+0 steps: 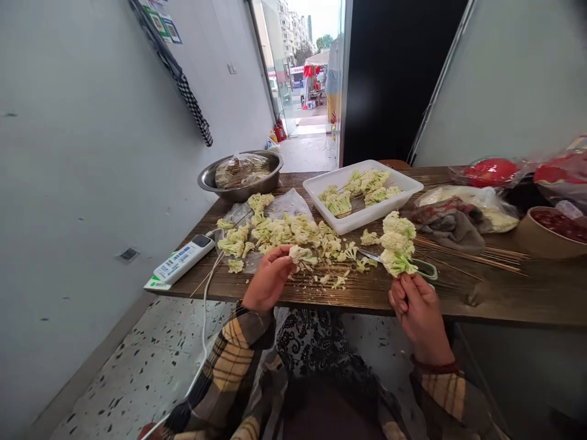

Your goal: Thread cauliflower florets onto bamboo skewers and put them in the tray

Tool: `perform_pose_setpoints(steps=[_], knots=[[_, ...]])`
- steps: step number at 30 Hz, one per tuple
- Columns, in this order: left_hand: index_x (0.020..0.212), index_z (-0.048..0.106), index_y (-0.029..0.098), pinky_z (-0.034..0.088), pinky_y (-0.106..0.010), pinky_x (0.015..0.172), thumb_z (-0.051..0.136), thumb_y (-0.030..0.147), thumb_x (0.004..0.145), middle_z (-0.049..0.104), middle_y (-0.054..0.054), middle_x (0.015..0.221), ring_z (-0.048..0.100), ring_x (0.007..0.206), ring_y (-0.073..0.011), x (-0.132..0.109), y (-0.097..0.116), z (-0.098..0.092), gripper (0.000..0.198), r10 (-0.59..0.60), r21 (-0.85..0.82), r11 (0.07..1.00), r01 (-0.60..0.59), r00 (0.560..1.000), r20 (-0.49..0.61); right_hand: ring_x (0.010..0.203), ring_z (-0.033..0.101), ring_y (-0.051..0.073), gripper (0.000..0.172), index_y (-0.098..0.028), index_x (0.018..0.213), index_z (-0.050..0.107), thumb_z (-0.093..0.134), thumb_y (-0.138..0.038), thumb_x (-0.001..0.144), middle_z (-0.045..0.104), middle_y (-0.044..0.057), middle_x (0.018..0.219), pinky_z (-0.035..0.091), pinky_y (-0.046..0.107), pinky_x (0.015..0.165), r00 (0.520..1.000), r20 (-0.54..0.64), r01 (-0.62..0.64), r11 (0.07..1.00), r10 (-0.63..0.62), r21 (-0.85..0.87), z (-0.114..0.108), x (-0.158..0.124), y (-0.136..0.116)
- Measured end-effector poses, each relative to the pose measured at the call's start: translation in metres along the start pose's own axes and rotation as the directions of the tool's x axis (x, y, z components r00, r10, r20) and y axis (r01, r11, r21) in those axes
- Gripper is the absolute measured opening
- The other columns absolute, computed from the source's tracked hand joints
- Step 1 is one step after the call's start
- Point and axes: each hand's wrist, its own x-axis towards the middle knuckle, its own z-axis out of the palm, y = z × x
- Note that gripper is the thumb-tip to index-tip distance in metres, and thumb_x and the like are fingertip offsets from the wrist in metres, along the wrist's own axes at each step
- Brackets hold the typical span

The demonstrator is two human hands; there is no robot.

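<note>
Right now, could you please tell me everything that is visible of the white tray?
The white tray looks like plastic: shallow, rectangular, with rounded corners and a rim. It stands upright, turned askew, on the dark wooden table, toward the far edge. Pale cauliflower pieces lie inside it. Neither the left hand nor the right hand touches it.

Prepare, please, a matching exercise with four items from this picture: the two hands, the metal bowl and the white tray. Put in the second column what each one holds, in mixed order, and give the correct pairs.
Column 1
1. Left hand
2. Right hand
3. Metal bowl
4. White tray

Column 2
A. Clear plastic bag inside
B. Upright cauliflower stack
C. Several cauliflower florets lying inside
D. One small cauliflower piece

Pairs: 1-D, 2-B, 3-A, 4-C
</note>
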Motion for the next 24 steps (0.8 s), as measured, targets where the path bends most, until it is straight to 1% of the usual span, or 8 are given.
perform_pose_setpoints(steps=[1, 3, 6, 10, 13, 19, 22, 24], knots=[[0.09, 0.064, 0.016, 0.041, -0.025, 0.061, 0.064, 0.025, 0.071, 0.064, -0.006, 0.088, 0.055, 0.071, -0.014, -0.003, 0.003, 0.001, 0.021, -0.032, -0.128, 0.991, 0.036, 0.999, 0.032, 0.042, 0.033, 0.004, 0.024, -0.019, 0.07, 0.053, 0.067, -0.036, 0.082, 0.045, -0.007, 0.055, 0.028, 0.017, 0.04, 1.0, -0.01, 0.006, 1.0, -0.006, -0.008, 0.0, 0.0, 0.001], [0.097, 0.063, 0.015, 0.042, -0.024, 0.06, 0.063, 0.023, 0.073, 0.065, -0.008, 0.092, 0.058, 0.076, -0.0148, -0.007, 0.008, 0.004, 0.026, -0.072, -0.275, 0.957, 0.094, 0.993, 0.091, 0.041, 0.034, 0.004, 0.025, -0.019, 0.07, 0.053, 0.068, -0.035, 0.08, 0.046, -0.006, 0.055, 0.027, 0.017, 0.039, 1.0, -0.012, 0.008, 1.0, -0.008, -0.029, -0.001, -0.001, 0.003], [0.109, 0.059, 0.018, 0.046, -0.023, 0.062, 0.061, 0.022, 0.075, 0.066, -0.008, 0.091, 0.061, 0.077, -0.0144, -0.012, 0.014, 0.01, 0.034, -0.105, -0.352, 0.924, 0.148, 0.985, 0.14, 0.041, 0.035, 0.004, 0.025, -0.019, 0.07, 0.054, 0.069, -0.036, 0.08, 0.046, -0.006, 0.055, 0.026, 0.017, 0.038, 1.0, 0.013, -0.007, 0.998, 0.008, -0.057, -0.003, -0.002, 0.007], [0.109, 0.059, 0.019, 0.048, -0.022, 0.06, 0.061, 0.022, 0.078, 0.068, -0.008, 0.094, 0.064, 0.076, -0.0141, -0.016, 0.018, 0.014, 0.032, -0.129, -0.351, 0.919, 0.179, 0.978, 0.162, 0.04, 0.034, 0.004, 0.022, -0.019, 0.073, 0.055, 0.067, -0.037, 0.081, 0.044, -0.007, 0.055, 0.026, 0.017, 0.038, 0.998, 0.052, -0.022, 0.994, 0.028, -0.103, -0.005, -0.003, 0.01], [0.109, 0.06, 0.018, 0.049, -0.022, 0.059, 0.063, 0.024, 0.078, 0.068, -0.008, 0.095, 0.066, 0.077, -0.0148, -0.019, 0.017, 0.015, 0.032, -0.109, -0.33, 0.932, 0.153, 0.983, 0.148, 0.04, 0.034, 0.004, 0.022, -0.02, 0.074, 0.056, 0.066, -0.037, 0.082, 0.044, -0.007, 0.055, 0.026, 0.017, 0.038, 0.997, 0.071, -0.017, 0.991, 0.027, -0.131, -0.006, -0.003, 0.011], [0.103, 0.065, 0.019, 0.052, -0.029, 0.08, 0.07, 0.022, 0.074, 0.065, -0.005, 0.105, 0.066, 0.092, -0.0182, -0.023, 0.018, 0.019, 0.03, 0.0, -0.298, 0.954, 0.025, 0.997, 0.083, 0.041, 0.034, 0.004, 0.023, -0.019, 0.075, 0.057, 0.063, -0.039, 0.084, 0.045, -0.006, 0.054, 0.026, 0.018, 0.039, 0.993, 0.116, 0.01, 0.971, 0.018, -0.238, -0.009, -0.003, 0.014], [0.097, 0.067, 0.018, 0.051, -0.032, 0.085, 0.067, 0.025, 0.077, 0.064, -0.007, 0.11, 0.063, 0.098, -0.0197, -0.024, 0.02, 0.022, 0.021, 0.04, -0.269, 0.963, -0.017, 0.996, 0.078, 0.041, 0.034, 0.006, 0.026, -0.02, 0.073, 0.057, 0.059, -0.042, 0.086, 0.045, -0.006, 0.053, 0.025, 0.02, 0.039, 0.981, 0.191, 0.032, 0.93, 0.042, -0.366, -0.008, -0.009, 0.014], [0.094, 0.067, 0.018, 0.049, -0.034, 0.089, 0.066, 0.026, 0.079, 0.064, -0.008, 0.112, 0.06, 0.103, -0.0208, -0.026, 0.02, 0.024, 0.018, 0.087, -0.213, 0.974, -0.072, 0.994, 0.061, 0.043, 0.036, 0.008, 0.03, -0.02, 0.068, 0.055, 0.056, -0.043, 0.088, 0.044, -0.005, 0.053, 0.027, 0.021, 0.042, 0.964, 0.262, 0.078, 0.884, 0.052, -0.46, -0.005, -0.015, 0.013]])
